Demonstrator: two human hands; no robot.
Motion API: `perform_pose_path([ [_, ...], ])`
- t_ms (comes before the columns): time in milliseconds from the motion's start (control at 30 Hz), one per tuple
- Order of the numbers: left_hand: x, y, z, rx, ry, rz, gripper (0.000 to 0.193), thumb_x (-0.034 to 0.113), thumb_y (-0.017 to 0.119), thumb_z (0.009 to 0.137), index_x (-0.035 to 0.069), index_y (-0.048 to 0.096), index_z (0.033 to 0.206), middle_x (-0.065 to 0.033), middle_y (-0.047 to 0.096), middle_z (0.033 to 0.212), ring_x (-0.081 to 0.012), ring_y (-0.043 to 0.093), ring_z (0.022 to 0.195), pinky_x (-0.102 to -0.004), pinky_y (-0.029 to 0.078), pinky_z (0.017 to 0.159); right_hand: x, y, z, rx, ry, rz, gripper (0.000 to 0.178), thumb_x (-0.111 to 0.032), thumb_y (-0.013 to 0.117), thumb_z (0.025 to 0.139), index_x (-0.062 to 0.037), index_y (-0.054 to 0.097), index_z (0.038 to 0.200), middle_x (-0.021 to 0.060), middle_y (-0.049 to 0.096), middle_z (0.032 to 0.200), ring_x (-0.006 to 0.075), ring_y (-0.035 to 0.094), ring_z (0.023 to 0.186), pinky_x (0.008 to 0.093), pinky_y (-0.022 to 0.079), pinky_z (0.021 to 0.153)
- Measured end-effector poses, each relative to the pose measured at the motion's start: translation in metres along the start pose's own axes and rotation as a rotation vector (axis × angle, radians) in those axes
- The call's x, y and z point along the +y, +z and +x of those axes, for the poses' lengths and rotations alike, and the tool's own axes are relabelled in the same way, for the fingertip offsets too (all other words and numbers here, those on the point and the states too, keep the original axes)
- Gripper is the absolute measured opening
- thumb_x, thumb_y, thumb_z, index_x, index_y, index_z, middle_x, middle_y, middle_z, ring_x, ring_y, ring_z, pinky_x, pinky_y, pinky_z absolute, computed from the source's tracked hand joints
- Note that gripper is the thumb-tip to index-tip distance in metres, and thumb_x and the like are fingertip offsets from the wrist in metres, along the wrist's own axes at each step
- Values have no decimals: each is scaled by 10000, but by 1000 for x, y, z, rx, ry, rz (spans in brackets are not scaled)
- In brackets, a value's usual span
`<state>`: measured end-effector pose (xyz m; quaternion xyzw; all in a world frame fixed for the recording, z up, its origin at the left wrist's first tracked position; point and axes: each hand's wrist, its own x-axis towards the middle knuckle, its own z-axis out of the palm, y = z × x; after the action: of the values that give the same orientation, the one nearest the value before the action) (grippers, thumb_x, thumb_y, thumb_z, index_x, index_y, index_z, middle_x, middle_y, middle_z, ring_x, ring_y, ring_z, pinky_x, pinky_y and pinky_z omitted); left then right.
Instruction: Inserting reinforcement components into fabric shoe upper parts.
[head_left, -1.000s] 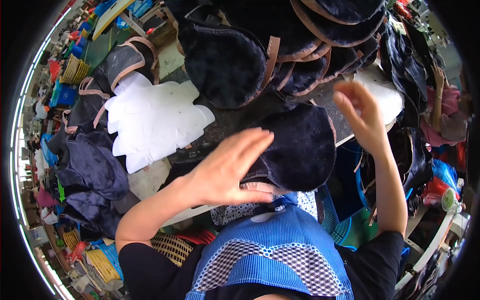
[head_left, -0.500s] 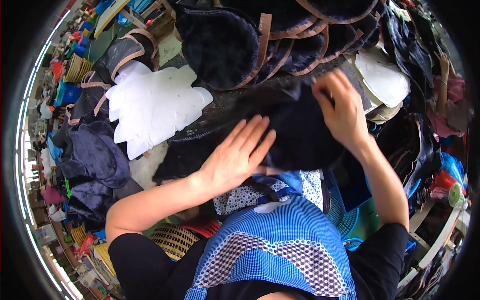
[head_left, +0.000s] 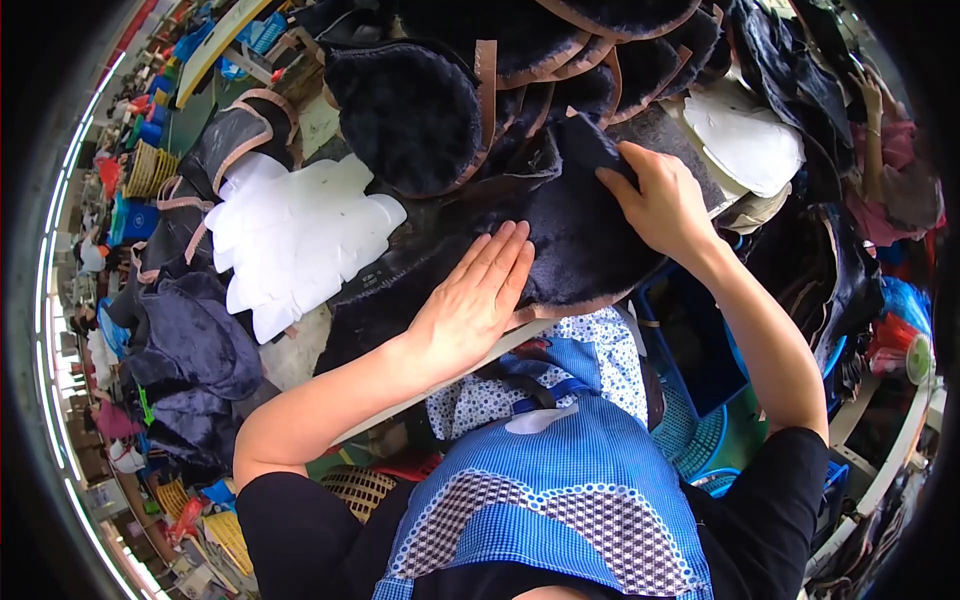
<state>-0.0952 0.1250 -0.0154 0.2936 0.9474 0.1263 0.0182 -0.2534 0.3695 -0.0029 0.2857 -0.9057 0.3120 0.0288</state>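
Note:
A black plush piece (head_left: 585, 225) with a brown trimmed edge lies spread before me on the work surface. My left hand (head_left: 470, 295) rests flat on it, fingers stretched out and side by side. At the piece's right edge, my right hand (head_left: 660, 200) touches the plush with bent fingers, its thumb and forefinger apart. Its other fingers are partly hidden. Under my left wrist, a longer dark plush strip (head_left: 385, 300) runs left. A fold of the material (head_left: 540, 165) stands up a little at the far side.
Several black plush pieces with brown borders (head_left: 410, 110) are heaped at the back. White scalloped sheets (head_left: 300, 240) lie left, more white sheets (head_left: 745, 140) right. Dark plush (head_left: 190, 340) hangs at the left. A blue bin (head_left: 690, 350) stands below right. Another person (head_left: 890, 180) is at far right.
The plush piece has been laid flatter, and its brown near edge now shows. My right hand has lowered its raised corner and opened its pinch. My left hand stays flat on the plush.

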Motion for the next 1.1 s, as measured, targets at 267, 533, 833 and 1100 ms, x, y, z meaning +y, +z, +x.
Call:
perform_pose_path([
  [267,4,-7,2,-129,89,89,657,163,547,1015,-67,291,1574,-238,274,1662,-366,252,1562,-492,222,1276,16,18,7,21,-57,-66,238,-244,700,935,-21,627,976,205,690,919,436,675,869,502,544,717],
  [533,-6,-27,22,-283,258,61,732,166,615,938,-51,321,1572,-210,285,1669,-339,229,1577,-485,187,1284,19,30,1,102,-189,-164,230,-236,689,932,-40,571,952,146,662,807,377,692,721,466,549,605],
  [833,19,2,88,-210,320,-74,1052,452,753,824,-74,251,1584,-266,213,1671,-386,152,1585,-510,116,1293,17,44,59,233,-347,-284,348,-314,745,857,-72,568,1033,93,580,960,278,640,879,404,544,674],
  [1100,-8,-25,18,146,195,-282,515,224,812,838,11,673,1286,-170,676,1310,-354,646,1222,-456,490,1086,7,35,-59,-142,-397,-182,659,-390,563,986,-38,463,1534,175,410,1617,332,343,1525,487,243,1258],
])
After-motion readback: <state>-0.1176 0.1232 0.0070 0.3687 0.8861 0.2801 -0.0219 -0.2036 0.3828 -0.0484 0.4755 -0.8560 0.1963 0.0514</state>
